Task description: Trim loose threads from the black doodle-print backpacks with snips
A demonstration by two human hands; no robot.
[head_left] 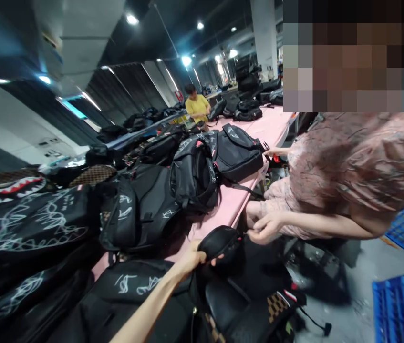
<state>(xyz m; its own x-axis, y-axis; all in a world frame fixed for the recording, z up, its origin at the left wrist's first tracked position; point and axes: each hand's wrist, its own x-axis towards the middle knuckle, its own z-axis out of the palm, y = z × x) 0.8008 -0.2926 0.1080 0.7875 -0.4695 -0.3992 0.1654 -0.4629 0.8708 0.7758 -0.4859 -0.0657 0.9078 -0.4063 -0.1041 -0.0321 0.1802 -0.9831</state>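
My left hand (191, 261) reaches in from the bottom of the view. Its fingers are wrapped round the rounded, padded top of a black backpack (223, 243) at the near edge of the pink table (230, 205). That backpack hangs down past the table edge and shows a checkered patch (278, 302) low down. A co-worker in a pink patterned dress stands on the right. One of that person's hands (266, 227) pinches the same backpack from the other side. My right hand is out of sight.
Several black backpacks (194, 176) with white scribble prints are piled along the table to the left and behind. Blue plastic crates (402, 300) stand on the floor at right. Far back, a person in a yellow top (197, 105) works at the table.
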